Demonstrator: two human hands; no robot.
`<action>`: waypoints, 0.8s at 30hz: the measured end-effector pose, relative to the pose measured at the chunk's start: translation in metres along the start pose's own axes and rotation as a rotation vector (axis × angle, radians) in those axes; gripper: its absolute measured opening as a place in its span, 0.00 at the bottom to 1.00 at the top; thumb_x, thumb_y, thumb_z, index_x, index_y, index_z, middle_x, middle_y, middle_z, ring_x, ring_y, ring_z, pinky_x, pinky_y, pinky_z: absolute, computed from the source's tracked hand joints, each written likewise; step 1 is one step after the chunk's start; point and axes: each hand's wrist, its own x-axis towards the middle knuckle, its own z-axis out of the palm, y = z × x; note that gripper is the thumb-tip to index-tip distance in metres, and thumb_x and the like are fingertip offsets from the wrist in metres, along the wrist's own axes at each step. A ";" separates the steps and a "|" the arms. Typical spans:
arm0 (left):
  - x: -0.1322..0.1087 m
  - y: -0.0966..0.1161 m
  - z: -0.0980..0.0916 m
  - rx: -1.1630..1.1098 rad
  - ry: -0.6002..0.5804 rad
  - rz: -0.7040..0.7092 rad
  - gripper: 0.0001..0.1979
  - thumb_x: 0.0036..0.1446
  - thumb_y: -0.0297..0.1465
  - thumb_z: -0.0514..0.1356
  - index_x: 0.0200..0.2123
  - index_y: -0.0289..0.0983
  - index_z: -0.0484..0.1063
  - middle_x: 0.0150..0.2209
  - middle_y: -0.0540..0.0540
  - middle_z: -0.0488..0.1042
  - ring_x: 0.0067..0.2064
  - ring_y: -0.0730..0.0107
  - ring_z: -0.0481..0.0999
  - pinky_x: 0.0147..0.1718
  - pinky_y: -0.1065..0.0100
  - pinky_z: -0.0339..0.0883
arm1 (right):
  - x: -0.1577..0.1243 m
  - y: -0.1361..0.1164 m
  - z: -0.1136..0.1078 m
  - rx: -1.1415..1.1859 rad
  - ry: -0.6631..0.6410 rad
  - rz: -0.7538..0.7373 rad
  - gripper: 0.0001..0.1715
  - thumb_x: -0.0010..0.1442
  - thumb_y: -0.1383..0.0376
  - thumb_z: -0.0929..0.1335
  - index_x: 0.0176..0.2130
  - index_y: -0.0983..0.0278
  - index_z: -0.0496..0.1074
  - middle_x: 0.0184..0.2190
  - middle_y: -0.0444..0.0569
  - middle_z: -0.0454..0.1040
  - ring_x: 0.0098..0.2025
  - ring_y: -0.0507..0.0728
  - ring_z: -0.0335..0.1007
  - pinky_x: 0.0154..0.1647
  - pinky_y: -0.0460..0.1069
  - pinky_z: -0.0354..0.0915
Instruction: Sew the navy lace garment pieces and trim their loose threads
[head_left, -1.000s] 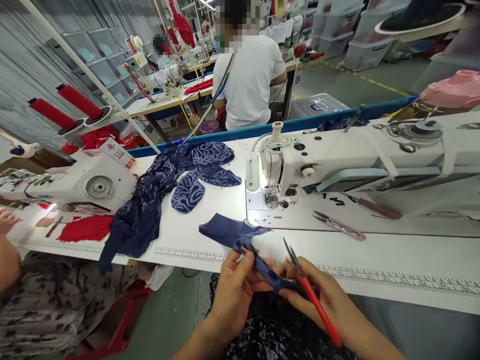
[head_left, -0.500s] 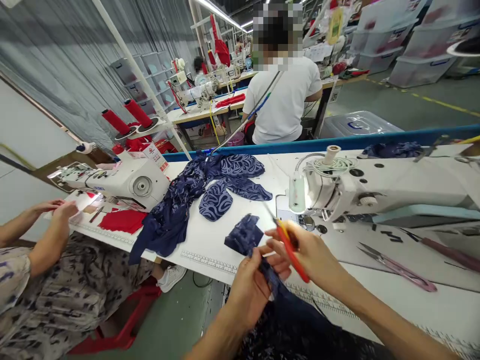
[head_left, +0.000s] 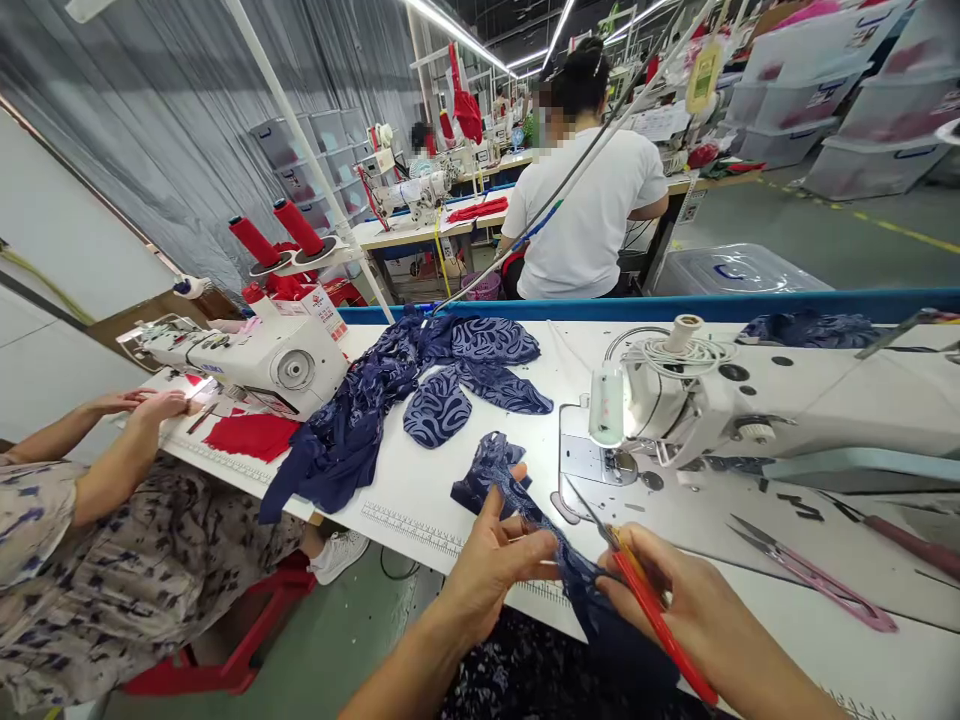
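- Navy patterned fabric strip (head_left: 541, 522): one narrow length. Its far end is bunched on the white sewing table (head_left: 420, 480) just in front of the needle plate; the rest runs back over the table's near edge, between both hands, towards the lap.
- Left hand (head_left: 491, 570): at the near edge, thumb and fingers pressed together on the strip, pinching it just left of the blades.
- Right hand (head_left: 694, 610): closed around the red-handled thread snips (head_left: 664, 630). The blades are slightly parted and point up and away, tips just beside the strip. Whether this hand also grips the cloth cannot be told.
- Step in hand, as judged: trimming along the strip, with the snips brought up to the stretch held between the hands and no cut visibly made.
- Next move calls for, as judged: the stretch kept taut by the pinch, and the tips set on loose thread only, clear of the cloth and of the left thumb.
- White industrial sewing machine (head_left: 750, 400): on the table's right half, beyond the hands.
- Pink-handled snips (head_left: 817, 580): lying flat near the right near edge.
- Heap of navy patterned pieces (head_left: 360, 430): left half of the table, reaching to the far edge.
- Co-worker's hands (head_left: 150, 405): at the far left end, resting by red cloth (head_left: 251, 435) and a second white machine (head_left: 270, 360).
- Person in a white shirt (head_left: 592, 220): seated at another table beyond, back turned.
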 end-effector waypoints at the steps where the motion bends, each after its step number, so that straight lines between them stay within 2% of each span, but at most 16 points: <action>1: 0.000 0.000 0.002 0.037 0.010 0.005 0.52 0.46 0.33 0.73 0.69 0.45 0.47 0.35 0.48 0.74 0.36 0.67 0.76 0.38 0.66 0.69 | -0.002 -0.001 0.000 -0.007 0.034 -0.005 0.18 0.58 0.52 0.65 0.26 0.59 0.55 0.21 0.39 0.63 0.25 0.52 0.57 0.25 0.46 0.54; 4: 0.004 -0.003 0.007 0.079 0.080 0.022 0.61 0.40 0.32 0.75 0.70 0.42 0.41 0.28 0.55 0.67 0.31 0.73 0.71 0.32 0.71 0.65 | -0.005 -0.001 0.001 -0.006 0.076 -0.012 0.20 0.58 0.51 0.65 0.26 0.59 0.53 0.21 0.38 0.61 0.25 0.52 0.57 0.25 0.46 0.53; 6: 0.007 -0.007 0.009 0.063 0.122 0.034 0.63 0.40 0.33 0.75 0.71 0.42 0.38 0.29 0.55 0.66 0.30 0.74 0.70 0.32 0.71 0.65 | -0.007 0.002 0.002 -0.012 0.076 -0.008 0.22 0.59 0.49 0.65 0.26 0.59 0.52 0.21 0.38 0.61 0.25 0.51 0.57 0.25 0.46 0.54; 9: 0.010 -0.014 0.008 0.010 0.131 0.046 0.61 0.42 0.34 0.74 0.70 0.48 0.37 0.33 0.53 0.67 0.32 0.73 0.72 0.35 0.68 0.67 | -0.009 0.007 0.001 -0.030 0.069 -0.004 0.24 0.59 0.48 0.65 0.27 0.59 0.51 0.22 0.39 0.65 0.25 0.51 0.59 0.26 0.45 0.56; 11: 0.011 -0.017 0.006 -0.016 0.120 0.044 0.59 0.44 0.34 0.74 0.70 0.50 0.39 0.34 0.52 0.68 0.33 0.71 0.73 0.36 0.67 0.68 | -0.011 0.011 -0.002 -0.067 0.077 -0.009 0.22 0.59 0.48 0.65 0.27 0.59 0.53 0.22 0.39 0.66 0.25 0.52 0.61 0.26 0.46 0.57; 14: 0.011 -0.015 0.006 -0.014 0.123 0.021 0.53 0.44 0.33 0.74 0.68 0.51 0.48 0.35 0.51 0.69 0.35 0.70 0.74 0.33 0.70 0.68 | -0.015 0.016 -0.011 -0.191 0.097 -0.013 0.21 0.57 0.47 0.66 0.27 0.58 0.58 0.22 0.40 0.69 0.23 0.53 0.63 0.23 0.46 0.57; 17: 0.011 -0.012 0.006 -0.019 0.111 -0.008 0.49 0.43 0.33 0.74 0.66 0.49 0.55 0.34 0.51 0.69 0.33 0.72 0.73 0.30 0.73 0.66 | -0.018 0.023 -0.024 -0.320 0.096 -0.006 0.15 0.55 0.47 0.68 0.32 0.54 0.67 0.29 0.41 0.76 0.22 0.55 0.66 0.22 0.49 0.59; 20: 0.012 -0.011 0.008 -0.045 0.093 -0.025 0.49 0.42 0.33 0.75 0.66 0.48 0.56 0.34 0.51 0.69 0.33 0.72 0.72 0.30 0.74 0.66 | -0.021 0.030 -0.036 -0.359 0.039 -0.004 0.11 0.54 0.50 0.69 0.37 0.51 0.71 0.32 0.43 0.78 0.23 0.57 0.70 0.23 0.50 0.63; 24: 0.013 -0.015 0.012 -0.053 0.099 -0.025 0.46 0.45 0.33 0.74 0.65 0.45 0.57 0.35 0.50 0.69 0.34 0.71 0.72 0.28 0.74 0.66 | -0.023 0.032 -0.042 -0.369 0.017 -0.035 0.13 0.50 0.50 0.71 0.30 0.55 0.71 0.29 0.47 0.77 0.25 0.59 0.73 0.23 0.50 0.65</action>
